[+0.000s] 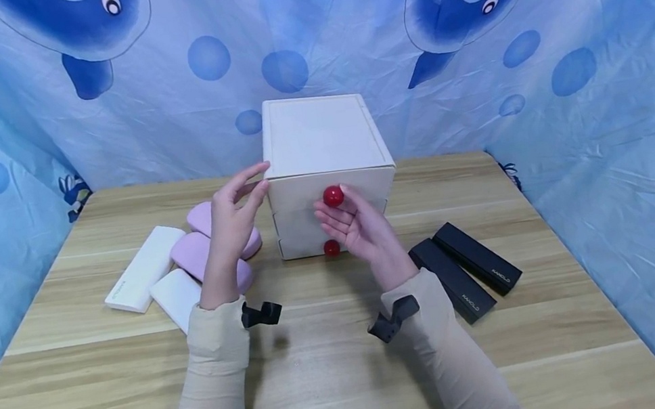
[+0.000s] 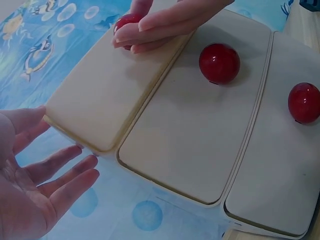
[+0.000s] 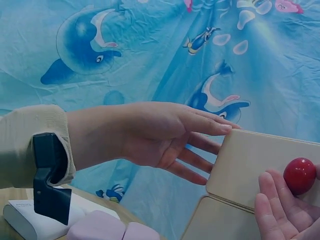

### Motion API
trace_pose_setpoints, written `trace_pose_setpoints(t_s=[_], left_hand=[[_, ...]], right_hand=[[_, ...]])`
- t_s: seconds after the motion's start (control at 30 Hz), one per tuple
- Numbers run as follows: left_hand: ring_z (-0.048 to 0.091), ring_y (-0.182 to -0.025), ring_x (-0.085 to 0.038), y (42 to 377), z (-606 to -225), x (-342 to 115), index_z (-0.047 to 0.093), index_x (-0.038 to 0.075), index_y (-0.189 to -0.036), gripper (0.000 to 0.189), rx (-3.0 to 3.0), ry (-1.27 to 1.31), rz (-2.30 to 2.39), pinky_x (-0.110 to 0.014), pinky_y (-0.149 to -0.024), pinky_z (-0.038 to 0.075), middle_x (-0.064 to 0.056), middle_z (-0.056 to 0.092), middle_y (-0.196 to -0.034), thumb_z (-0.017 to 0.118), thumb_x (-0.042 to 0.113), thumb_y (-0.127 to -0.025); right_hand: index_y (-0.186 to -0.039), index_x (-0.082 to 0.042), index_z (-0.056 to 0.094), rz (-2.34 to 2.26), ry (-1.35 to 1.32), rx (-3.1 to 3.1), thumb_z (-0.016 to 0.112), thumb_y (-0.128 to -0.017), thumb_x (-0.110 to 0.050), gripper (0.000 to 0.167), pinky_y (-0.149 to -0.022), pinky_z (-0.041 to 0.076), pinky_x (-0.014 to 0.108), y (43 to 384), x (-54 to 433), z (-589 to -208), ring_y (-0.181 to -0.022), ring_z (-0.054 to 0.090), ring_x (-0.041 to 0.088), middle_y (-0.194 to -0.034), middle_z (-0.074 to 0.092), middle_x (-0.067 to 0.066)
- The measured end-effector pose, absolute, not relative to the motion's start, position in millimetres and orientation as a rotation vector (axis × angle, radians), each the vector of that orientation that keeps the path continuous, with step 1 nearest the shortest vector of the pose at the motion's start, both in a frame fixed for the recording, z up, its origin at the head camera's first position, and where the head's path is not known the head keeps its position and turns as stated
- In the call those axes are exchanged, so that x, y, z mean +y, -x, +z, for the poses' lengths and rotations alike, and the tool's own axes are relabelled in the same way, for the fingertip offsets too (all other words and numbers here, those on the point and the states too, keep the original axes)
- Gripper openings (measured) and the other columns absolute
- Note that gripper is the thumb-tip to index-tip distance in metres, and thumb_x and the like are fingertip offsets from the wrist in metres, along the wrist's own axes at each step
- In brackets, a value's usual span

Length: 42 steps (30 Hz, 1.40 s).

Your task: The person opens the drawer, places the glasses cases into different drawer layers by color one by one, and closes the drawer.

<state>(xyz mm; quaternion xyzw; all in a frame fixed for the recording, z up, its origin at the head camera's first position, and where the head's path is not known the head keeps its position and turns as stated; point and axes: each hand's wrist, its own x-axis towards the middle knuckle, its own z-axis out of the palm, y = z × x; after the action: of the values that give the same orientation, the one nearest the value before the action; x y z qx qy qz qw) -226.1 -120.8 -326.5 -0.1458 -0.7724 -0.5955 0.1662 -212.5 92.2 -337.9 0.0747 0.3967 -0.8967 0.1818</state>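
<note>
A cream drawer cabinet (image 1: 319,134) stands at the back middle of the table. Three drawer fronts with round red knobs show in the left wrist view. My right hand (image 1: 367,230) holds the top red knob (image 1: 333,196), thumb on one side and fingers on the other. The middle knob (image 2: 219,63) is bare in the left wrist view, while in the head view my fingers hide it. Below sits the bottom knob (image 1: 331,248). At the cabinet's upper left edge, my left hand (image 1: 231,223) rests its extended fingertips against the side, fingers spread.
Left of the cabinet lie white oblong cases (image 1: 145,269) and several lilac rounded cases (image 1: 191,254), partly behind my left arm. Two black oblong cases (image 1: 453,279) lie right of my right wrist. A blue dolphin-print cloth (image 1: 171,128) hangs behind the wooden table (image 1: 317,369).
</note>
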Motion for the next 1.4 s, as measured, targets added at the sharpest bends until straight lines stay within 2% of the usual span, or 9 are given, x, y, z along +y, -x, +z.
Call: trace_pose_setpoints(t_s=[0.13, 0.3, 0.53, 0.67, 0.77, 0.87, 1.17, 1.4], left_hand=[[0.061, -0.117, -0.028, 226, -327, -122, 0.059, 0.011, -0.133, 0.036, -2.222, 0.423, -1.712, -0.037, -0.095, 0.052, -0.005, 0.055, -0.141, 0.055, 0.025, -0.099], [0.06, -0.118, -0.026, 226, -327, -121, 0.059, 0.011, -0.133, 0.038, -2.219, 0.411, -1.741, -0.035, -0.094, 0.054, -0.004, 0.053, -0.143, 0.055, 0.028, -0.099], [0.06, -0.118, -0.028, 226, -329, -121, 0.06, 0.009, -0.132, 0.036, -2.19, 0.439, -1.726, -0.021, -0.09, 0.051, -0.007, 0.055, -0.141, 0.057, 0.022, -0.098], [0.061, -0.116, -0.03, 227, -329, -121, 0.06, 0.007, -0.131, 0.035, -2.17, 0.463, -1.73, -0.03, -0.098, 0.049, -0.009, 0.056, -0.139, 0.057, 0.019, -0.098], [0.061, -0.115, -0.033, 228, -329, -120, 0.06, 0.006, -0.131, 0.035, -2.161, 0.476, -1.724, -0.04, -0.107, 0.044, -0.011, 0.057, -0.138, 0.058, 0.017, -0.098], [0.061, -0.115, -0.034, 228, -329, -121, 0.06, 0.005, -0.13, 0.034, -2.151, 0.482, -1.722, -0.044, -0.111, 0.039, -0.012, 0.057, -0.137, 0.058, 0.016, -0.097], [0.06, -0.115, -0.035, 227, -327, -120, 0.06, 0.006, -0.131, 0.035, -2.161, 0.468, -1.731, -0.045, -0.113, 0.036, -0.012, 0.057, -0.138, 0.059, 0.016, -0.097], [0.06, -0.116, -0.034, 226, -326, -121, 0.059, 0.005, -0.131, 0.035, -2.151, 0.473, -1.759, -0.044, -0.111, 0.04, -0.011, 0.057, -0.138, 0.059, 0.016, -0.097]], right_hand=[[-0.094, -0.01, 0.068, -2.53, -0.209, 1.134, 0.047, -0.102, -0.033, 0.033, -0.071, 0.06, 0.023, 209, 93, -339, -0.076, 0.073, 0.012, -0.083, 0.076, 0.005], [-0.101, -0.009, 0.065, -2.533, -0.235, 1.143, 0.048, -0.102, -0.033, 0.029, -0.073, 0.06, 0.023, 202, 94, -339, -0.078, 0.073, 0.012, -0.085, 0.076, 0.004], [-0.108, -0.009, 0.06, -2.531, -0.256, 1.157, 0.048, -0.101, -0.034, 0.028, -0.074, 0.06, 0.023, 192, 94, -341, -0.079, 0.073, 0.012, -0.085, 0.076, 0.003], [-0.107, -0.01, 0.06, -2.536, -0.262, 1.148, 0.049, -0.101, -0.034, 0.028, -0.074, 0.06, 0.023, 185, 94, -341, -0.078, 0.073, 0.012, -0.085, 0.076, 0.003], [-0.103, -0.01, 0.062, -2.54, -0.263, 1.136, 0.048, -0.101, -0.034, 0.028, -0.074, 0.06, 0.024, 180, 94, -342, -0.078, 0.073, 0.012, -0.085, 0.076, 0.004], [-0.1, -0.01, 0.064, -2.54, -0.259, 1.12, 0.047, -0.102, -0.033, 0.029, -0.074, 0.06, 0.024, 175, 95, -342, -0.077, 0.073, 0.012, -0.084, 0.076, 0.004], [-0.101, -0.011, 0.064, -2.55, -0.236, 1.11, 0.046, -0.102, -0.033, 0.028, -0.075, 0.06, 0.024, 161, 95, -344, -0.078, 0.073, 0.013, -0.084, 0.076, 0.003], [-0.104, -0.011, 0.062, -2.533, -0.264, 1.106, 0.046, -0.103, -0.034, 0.028, -0.078, 0.059, 0.025, 150, 97, -344, -0.08, 0.073, 0.013, -0.086, 0.076, 0.003]])
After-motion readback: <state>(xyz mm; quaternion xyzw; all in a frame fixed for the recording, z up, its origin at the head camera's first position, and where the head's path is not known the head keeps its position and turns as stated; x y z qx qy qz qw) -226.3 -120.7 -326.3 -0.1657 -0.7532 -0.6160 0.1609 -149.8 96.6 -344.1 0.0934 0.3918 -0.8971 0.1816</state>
